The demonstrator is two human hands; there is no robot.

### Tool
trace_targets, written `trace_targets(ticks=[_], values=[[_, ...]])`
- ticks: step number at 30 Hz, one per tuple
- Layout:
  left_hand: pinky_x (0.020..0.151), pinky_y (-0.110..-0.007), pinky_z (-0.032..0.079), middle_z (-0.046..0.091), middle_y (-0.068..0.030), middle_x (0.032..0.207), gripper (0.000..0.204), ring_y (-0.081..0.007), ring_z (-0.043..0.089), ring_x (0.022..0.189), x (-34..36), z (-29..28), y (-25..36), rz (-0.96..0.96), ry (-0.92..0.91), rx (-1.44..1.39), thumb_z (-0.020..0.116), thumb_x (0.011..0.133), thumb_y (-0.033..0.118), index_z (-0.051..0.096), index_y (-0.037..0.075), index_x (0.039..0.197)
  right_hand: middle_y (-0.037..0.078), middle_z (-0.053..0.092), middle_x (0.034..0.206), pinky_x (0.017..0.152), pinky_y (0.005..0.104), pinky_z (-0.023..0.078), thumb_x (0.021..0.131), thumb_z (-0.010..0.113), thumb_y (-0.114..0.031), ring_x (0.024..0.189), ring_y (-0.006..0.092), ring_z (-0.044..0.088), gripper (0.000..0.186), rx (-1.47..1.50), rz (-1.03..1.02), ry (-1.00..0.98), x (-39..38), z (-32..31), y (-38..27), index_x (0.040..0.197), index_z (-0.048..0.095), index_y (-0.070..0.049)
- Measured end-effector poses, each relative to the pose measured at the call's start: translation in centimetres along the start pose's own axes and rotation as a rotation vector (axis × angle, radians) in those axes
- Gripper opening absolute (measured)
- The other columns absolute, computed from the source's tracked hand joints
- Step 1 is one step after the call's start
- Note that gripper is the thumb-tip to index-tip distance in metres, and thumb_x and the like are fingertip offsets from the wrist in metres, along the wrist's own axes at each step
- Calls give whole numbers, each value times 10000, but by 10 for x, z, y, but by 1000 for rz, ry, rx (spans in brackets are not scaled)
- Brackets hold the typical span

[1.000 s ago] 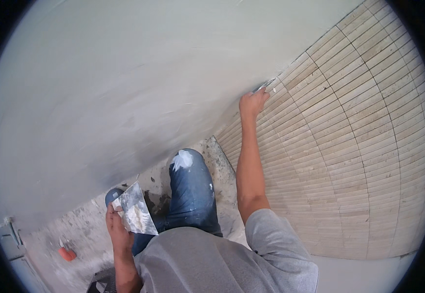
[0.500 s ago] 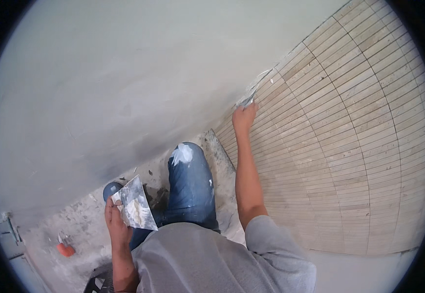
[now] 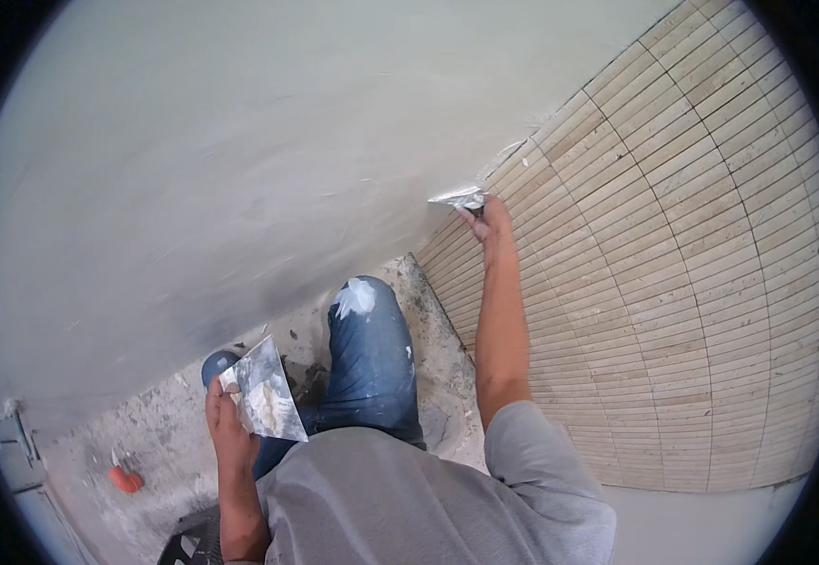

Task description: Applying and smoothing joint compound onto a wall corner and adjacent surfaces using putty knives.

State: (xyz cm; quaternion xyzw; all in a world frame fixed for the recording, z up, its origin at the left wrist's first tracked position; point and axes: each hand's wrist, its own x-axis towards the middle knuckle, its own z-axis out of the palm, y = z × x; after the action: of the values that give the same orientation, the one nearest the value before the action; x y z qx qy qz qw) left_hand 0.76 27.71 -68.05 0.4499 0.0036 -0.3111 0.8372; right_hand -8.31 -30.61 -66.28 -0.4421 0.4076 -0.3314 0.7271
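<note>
I am stretching the right arm forward and up from its gray sleeve, the elbow almost straight, with the right hand (image 3: 491,221) bending in at the wrist beside the seam where a smooth plaster wall (image 3: 240,169) is meeting narrow beige tiles (image 3: 635,245). Its fingers are closing around a putty knife (image 3: 457,198), whose shiny triangular blade is pointing left over the plaster; whether it is touching, I cannot tell. I am raising the left forearm from the lower edge, and the left hand (image 3: 228,421) is pinching one edge of a flat metal plate (image 3: 266,400) bearing whitish paste, thumb on top, near the bent, blue-jeaned legs (image 3: 372,353). Compared with half a second ago, the right hand is sitting slightly farther right, and the blade, then slanting up along the seam, is now turning leftward. The left hand is keeping nearly the same pose.
</note>
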Motion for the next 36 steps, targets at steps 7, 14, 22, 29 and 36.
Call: trace_targets(ticks=[7, 14, 22, 29, 36], values=[[857, -339, 572, 619, -84, 1154, 304, -183, 664, 1007, -5, -8, -3, 12, 65, -12, 333, 1052, 126, 490, 23, 1291, 182, 624, 1134, 786, 434, 643, 977, 359, -54, 991, 304, 651, 303, 6, 48, 38, -3, 19, -63, 1186, 560, 34], [865, -339, 568, 624, -90, 1176, 315, -189, 667, 1016, -11, -9, -1, 20, 69, -50, 336, 1050, 129, 484, 12, 1303, 273, 565, 1148, 745, 445, 656, 974, 346, -63, 973, 406, 629, 304, -83, -29, -20, -14, 42, -123, 1169, 502, 110], [885, -347, 559, 617, -96, 1181, 330, -192, 655, 1048, -19, -13, 3, 52, 68, -20, 331, 1046, 133, 478, 11, 1315, 312, 473, 1212, 749, 411, 663, 995, 368, -110, 1009, 497, 548, 347, -54, 129, -96, -24, 63, -215, 1191, 475, 156], [846, -327, 558, 625, -80, 1114, 267, -168, 661, 977, -12, -16, -3, 3, -18, -68, 354, 1033, 124, 516, 17, 1216, 348, 434, 1242, 800, 392, 666, 993, 400, -109, 1077, 511, 513, 362, -29, 79, -41, -57, 90, -261, 1190, 462, 188], [823, -316, 556, 638, -75, 1068, 224, -154, 666, 935, 2, 5, 7, -110, 9, -55, 410, 1014, 111, 537, 15, 1171, 325, 426, 1310, 936, 363, 619, 1002, 347, -53, 1190, 485, 494, 369, -58, -151, -68, -118, 101, -290, 1277, 420, 182]])
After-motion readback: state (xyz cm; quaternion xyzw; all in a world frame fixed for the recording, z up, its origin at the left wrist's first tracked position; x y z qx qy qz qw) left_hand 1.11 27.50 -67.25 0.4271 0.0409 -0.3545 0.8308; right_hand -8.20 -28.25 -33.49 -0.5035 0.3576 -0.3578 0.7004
